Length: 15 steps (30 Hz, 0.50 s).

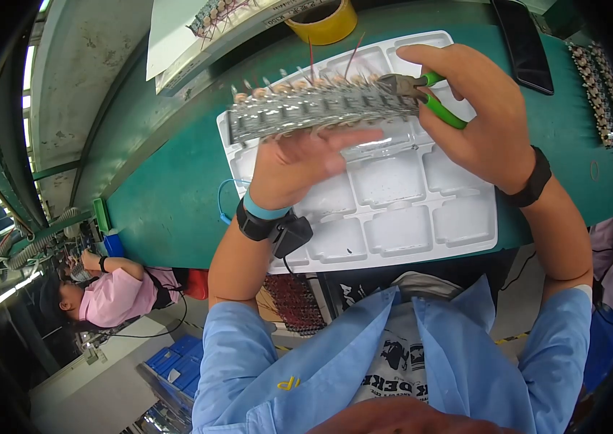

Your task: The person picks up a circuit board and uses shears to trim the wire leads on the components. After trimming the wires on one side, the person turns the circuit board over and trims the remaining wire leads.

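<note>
The metal strip of small parts (306,116), blurred, lies aslant above the white compartmented tray (393,181), at about 11 o'clock from the tray's middle; thin upright leads rise along its upper edge, two of them long and reddish.

Taking that middle as the clock's centre and going left to right, a small green bin (99,215) stands between 8 and 9 o'clock. A co-worker in a pink top (115,293) is at 8, well apart from the tray. The left hand (299,163) is at 9, blurred, just below the strip with some fingers stretched toward 3; I cannot tell how firmly it grips the strip. A light-blue band (266,210) circles its wrist, beside a small black box (293,235). A yellow tape roll (329,27) sits between 11 and 12.

Green-handled cutters (442,112) are between 1 and 2, their head at the strip's right end; contact is unclear. The right hand (483,108), between 2 and 3, holds them with its index finger reaching toward 10. Beyond it, a black phone (523,47) lies at 2 on the green tabletop (567,181), and strands of small parts (596,94) lie farther out, near 3.
</note>
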Each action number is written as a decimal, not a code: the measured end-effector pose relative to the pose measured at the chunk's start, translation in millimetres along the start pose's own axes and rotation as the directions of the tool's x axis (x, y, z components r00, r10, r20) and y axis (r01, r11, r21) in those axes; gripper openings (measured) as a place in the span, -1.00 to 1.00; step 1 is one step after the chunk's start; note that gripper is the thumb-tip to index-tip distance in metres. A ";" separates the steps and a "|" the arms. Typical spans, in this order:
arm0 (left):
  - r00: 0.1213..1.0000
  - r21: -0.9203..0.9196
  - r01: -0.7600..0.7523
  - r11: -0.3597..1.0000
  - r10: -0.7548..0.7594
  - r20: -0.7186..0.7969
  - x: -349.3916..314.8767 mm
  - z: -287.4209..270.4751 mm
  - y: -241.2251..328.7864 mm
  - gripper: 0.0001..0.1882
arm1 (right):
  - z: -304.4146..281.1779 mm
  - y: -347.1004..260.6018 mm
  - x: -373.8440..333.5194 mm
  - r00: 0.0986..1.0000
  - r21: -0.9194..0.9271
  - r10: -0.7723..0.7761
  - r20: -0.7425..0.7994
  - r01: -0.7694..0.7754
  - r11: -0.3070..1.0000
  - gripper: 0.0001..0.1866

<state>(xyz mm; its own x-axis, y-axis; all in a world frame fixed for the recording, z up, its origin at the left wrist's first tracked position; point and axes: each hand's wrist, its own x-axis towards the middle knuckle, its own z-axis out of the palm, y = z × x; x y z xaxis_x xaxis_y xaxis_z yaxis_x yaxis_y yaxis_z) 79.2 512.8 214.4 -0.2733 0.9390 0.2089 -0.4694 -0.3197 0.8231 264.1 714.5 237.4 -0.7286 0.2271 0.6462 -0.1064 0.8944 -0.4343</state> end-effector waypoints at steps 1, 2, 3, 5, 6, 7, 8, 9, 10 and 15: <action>0.993 -0.036 0.088 0.995 -0.085 0.079 1.1 0.8 2.0 -0.47 | 1.6 1.7 -1.1 1.000 0.020 0.007 -0.014 -0.007 1.000 -0.43; 0.973 -0.065 0.179 0.982 -0.166 0.162 1.9 0.7 2.0 -0.49 | 3.6 3.5 -2.7 0.999 0.038 0.016 -0.028 -0.015 0.999 -0.42; 0.972 -0.066 0.179 0.982 -0.166 0.165 1.8 -3.8 -2.6 -0.49 | 4.5 4.6 -3.7 0.999 0.057 0.025 -0.042 -0.023 0.998 -0.40; 0.974 -0.147 0.109 0.983 -0.076 0.216 -2.1 -19.1 -14.4 -0.55 | 6.0 2.4 -1.1 0.999 0.071 0.007 -0.040 -0.004 0.997 -0.41; 0.971 -0.187 0.075 0.979 -0.029 0.238 -5.4 -25.2 -17.3 -0.58 | 6.8 1.0 0.9 0.999 0.082 -0.009 -0.037 0.012 0.997 -0.42; 0.970 -0.189 0.075 0.979 -0.028 0.240 -3.8 -24.7 -16.5 -0.58 | 6.3 1.2 1.2 0.999 0.085 -0.022 -0.032 0.025 0.996 -0.42; 0.970 -0.158 0.079 0.984 -0.039 0.241 -1.2 -23.4 -13.1 -0.62 | 5.9 1.6 1.4 0.999 0.083 -0.021 -0.032 0.024 0.996 -0.42; 0.969 -0.126 0.082 0.989 -0.049 0.243 1.3 -22.1 -9.3 -0.66 | 5.6 1.9 1.8 0.998 0.105 -0.066 -0.016 0.067 0.992 -0.42; 0.968 -0.093 0.085 0.992 -0.060 0.244 2.8 -21.7 -7.4 -0.69 | 5.3 2.1 2.3 0.994 0.127 -0.110 -0.001 0.110 0.986 -0.41; 0.972 0.134 -0.001 0.991 -0.031 0.232 -8.8 -20.9 -7.5 -0.72 | 5.1 -2.6 1.7 0.968 0.084 -0.202 0.148 0.192 0.978 -0.48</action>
<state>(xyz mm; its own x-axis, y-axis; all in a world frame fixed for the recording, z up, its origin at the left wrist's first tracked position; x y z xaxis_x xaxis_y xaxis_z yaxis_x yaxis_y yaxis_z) 67.6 504.3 195.4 -0.0563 0.9521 0.3004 -0.3528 -0.3004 0.8861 259.7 710.6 236.4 -0.7838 -0.0181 0.6208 -0.3005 0.8859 -0.3535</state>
